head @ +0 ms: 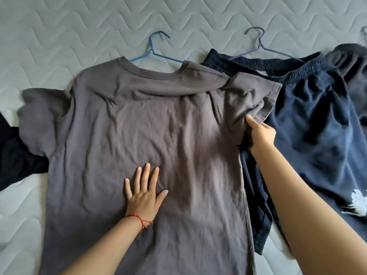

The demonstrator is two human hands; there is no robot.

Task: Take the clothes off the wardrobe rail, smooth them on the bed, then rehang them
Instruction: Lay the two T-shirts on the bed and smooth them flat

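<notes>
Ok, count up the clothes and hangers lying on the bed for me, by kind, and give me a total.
T-shirts: 1, the grey T-shirt
Shorts: 1, the navy shorts
Other dark clothes, only partly in view: 2, dark garment at left, dark garment at right
Hangers: 2, blue hanger, dark hanger
Total: 6

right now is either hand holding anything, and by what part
The right hand pinches the grey t-shirt at its right sleeve's lower edge. The left hand only presses flat on the shirt's front.

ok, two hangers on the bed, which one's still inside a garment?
The blue hanger: its arms run into the grey T-shirt collar. The dark hanger just lies against the navy shorts waistband.
</notes>
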